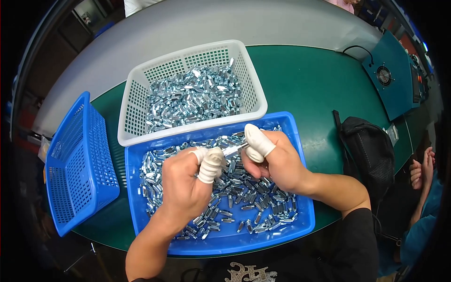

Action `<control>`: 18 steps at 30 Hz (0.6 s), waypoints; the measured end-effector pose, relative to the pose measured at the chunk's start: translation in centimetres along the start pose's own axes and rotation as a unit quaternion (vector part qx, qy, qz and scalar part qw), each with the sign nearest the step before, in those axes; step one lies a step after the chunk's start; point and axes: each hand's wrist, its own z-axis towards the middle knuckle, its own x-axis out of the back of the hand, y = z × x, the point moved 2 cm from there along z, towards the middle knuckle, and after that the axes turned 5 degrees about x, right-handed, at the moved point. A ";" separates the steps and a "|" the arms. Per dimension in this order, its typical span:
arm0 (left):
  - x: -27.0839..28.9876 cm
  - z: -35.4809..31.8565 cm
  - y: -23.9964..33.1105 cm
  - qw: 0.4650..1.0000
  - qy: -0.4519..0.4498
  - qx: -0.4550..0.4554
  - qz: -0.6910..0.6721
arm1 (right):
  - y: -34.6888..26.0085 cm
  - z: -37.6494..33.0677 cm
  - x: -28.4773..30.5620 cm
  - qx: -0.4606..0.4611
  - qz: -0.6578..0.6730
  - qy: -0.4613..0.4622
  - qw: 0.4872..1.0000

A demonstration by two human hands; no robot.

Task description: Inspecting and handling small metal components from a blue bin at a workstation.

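- Metal spacer (233, 150), small and silvery, sits between your two hands above the blue tray (300, 221), so a dropped piece lands back among the loose parts (244, 197).
- Your left hand (185, 185) is closed, its cot-covered fingertips (210, 164) pinching one end of the spacer.
- Your right hand (272, 162) is clamped on the other end, thumb and forefinger pressed together.
- White basket (136, 117), touching the tray's far edge, holds a heap of similar pieces (192, 101) within easy reach.
- Blue basket (77, 164) lies tipped on its side at your left.
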 end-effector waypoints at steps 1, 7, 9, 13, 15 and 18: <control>-0.4 -0.1 0.1 1.000 0.001 -0.001 -0.001 | 0.2 -0.1 -0.1 0.000 -0.001 0.000 1.000; -0.9 0.5 0.6 0.997 0.027 -0.062 -0.036 | 0.2 0.0 -0.1 0.056 -0.061 0.008 0.997; 0.3 1.0 1.0 0.991 0.029 -0.127 0.028 | 0.2 0.0 -0.3 0.054 -0.058 0.025 0.996; 2.5 2.4 -1.7 0.991 0.105 -0.079 -0.035 | -0.3 -0.1 0.2 0.100 -0.019 0.149 0.984; 2.6 3.4 -2.0 0.965 0.259 -0.032 -0.015 | 0.1 0.1 0.1 0.091 0.013 0.126 0.988; 2.1 2.7 -0.2 0.955 0.252 -0.079 0.139 | 0.4 0.2 0.5 0.091 0.018 0.119 0.989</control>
